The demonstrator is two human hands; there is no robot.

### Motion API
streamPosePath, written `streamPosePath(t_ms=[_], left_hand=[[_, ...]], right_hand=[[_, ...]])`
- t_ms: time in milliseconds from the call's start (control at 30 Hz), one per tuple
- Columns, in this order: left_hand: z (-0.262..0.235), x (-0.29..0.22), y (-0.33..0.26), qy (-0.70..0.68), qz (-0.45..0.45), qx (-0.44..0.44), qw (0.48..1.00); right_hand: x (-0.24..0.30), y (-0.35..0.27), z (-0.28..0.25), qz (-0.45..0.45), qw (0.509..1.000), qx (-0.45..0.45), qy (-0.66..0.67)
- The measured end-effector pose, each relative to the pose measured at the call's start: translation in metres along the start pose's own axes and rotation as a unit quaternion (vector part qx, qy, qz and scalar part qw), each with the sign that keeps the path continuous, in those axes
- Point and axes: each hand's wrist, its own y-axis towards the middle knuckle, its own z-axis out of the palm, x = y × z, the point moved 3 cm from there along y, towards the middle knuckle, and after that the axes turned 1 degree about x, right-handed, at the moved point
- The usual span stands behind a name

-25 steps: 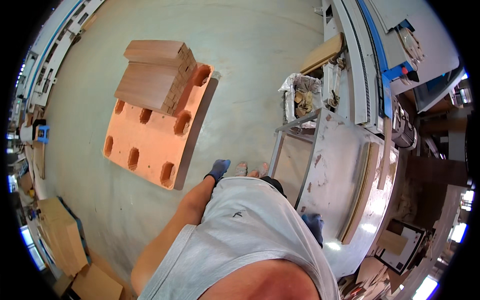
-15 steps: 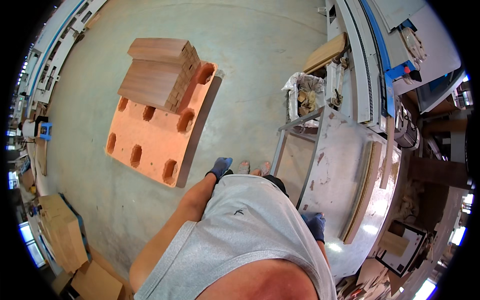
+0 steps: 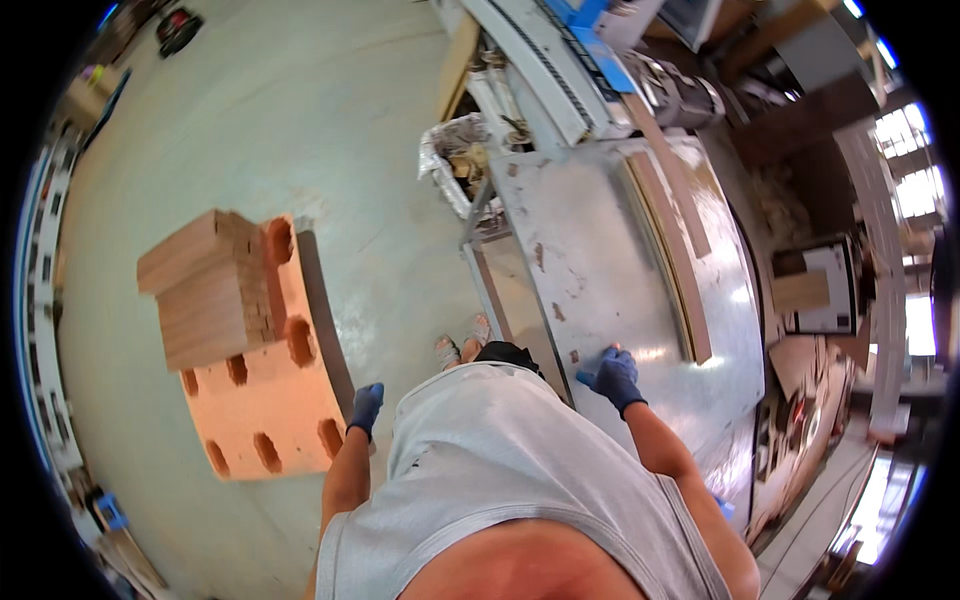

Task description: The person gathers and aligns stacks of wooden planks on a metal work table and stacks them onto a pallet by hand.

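Note:
My left hand (image 3: 367, 408), in a dark blue glove, hangs beside my body over the floor. It holds nothing, its fingers loosely extended near the orange pallet (image 3: 280, 400). My right hand (image 3: 614, 380), gloved the same way, is at the near left part of the metal table (image 3: 590, 270). Its thumb stands apart from the fingers, and nothing shows in it; whether it touches the tabletop I cannot tell. Two long narrow wooden strips, a thicker one (image 3: 668, 260) and a thinner one (image 3: 672, 170), lie on the table beyond this hand. A stack of brown boards (image 3: 215, 290) rests on the pallet.
A lined waste bin (image 3: 450, 150) with scraps stands at the table's far left corner. Behind the table is a machine (image 3: 530, 70) with a blue part and a motor (image 3: 675, 90). Wood offcuts (image 3: 800, 370) lie right of the table.
My view has turned right, so the pallet and stack sit further left and the table nearer the middle. My right hand has come forward from beside my body, over the table.

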Motion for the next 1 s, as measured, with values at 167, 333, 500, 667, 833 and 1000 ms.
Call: streamPosePath(t_ms=[167,333,500,667,833,1000], left_hand=[[-0.014,0.014,0.010,-0.003,-0.028,0.052,0.998],[-0.007,-0.006,0.021,-0.094,-0.066,0.087,0.990],[0.030,-0.046,0.017,-0.191,-0.095,0.052,0.975],[0.072,-0.052,0.022,-0.155,-0.039,0.092,0.983],[0.076,-0.044,0.021,-0.096,-0.027,0.094,0.991],[0.066,-0.039,0.029,-0.104,-0.043,0.078,0.991]], right_hand=[[0.003,-0.002,-0.009,0.027,1.000,0.001,0.015],[0.004,-0.005,-0.017,0.071,0.992,0.077,0.073],[0.004,-0.012,-0.020,0.081,0.990,0.048,0.103],[0.004,-0.015,-0.010,0.078,0.990,-0.013,0.115],[0.004,-0.019,-0.016,0.099,0.987,-0.010,0.123],[-0.003,-0.010,-0.013,0.111,0.988,-0.005,0.110]])
